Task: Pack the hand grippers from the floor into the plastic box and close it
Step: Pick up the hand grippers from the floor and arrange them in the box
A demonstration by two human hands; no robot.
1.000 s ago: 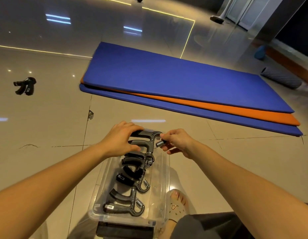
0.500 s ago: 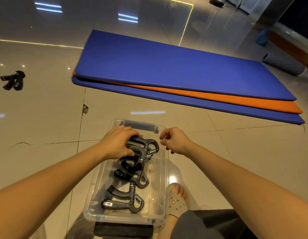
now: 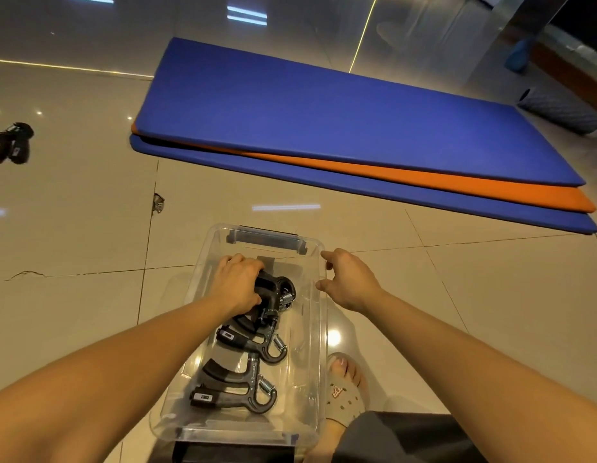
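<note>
Clear plastic box (image 3: 318, 362), hand grippers (image 3: 238, 394) inside, left hand (image 3: 238, 284) holds one

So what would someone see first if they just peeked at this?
Probably the big blue mat lying across the floor at the back, with an orange mat sandwiched under it. Next, right in the middle, the clear box, where the left hand grips a black hand gripper, with more grippers lined up nearer the person.

3 stacked mats (image 3: 323, 105), blue-orange-blue; grey roller (image 3: 557, 110) beyond; beige sandal (image 3: 343, 396).
</note>
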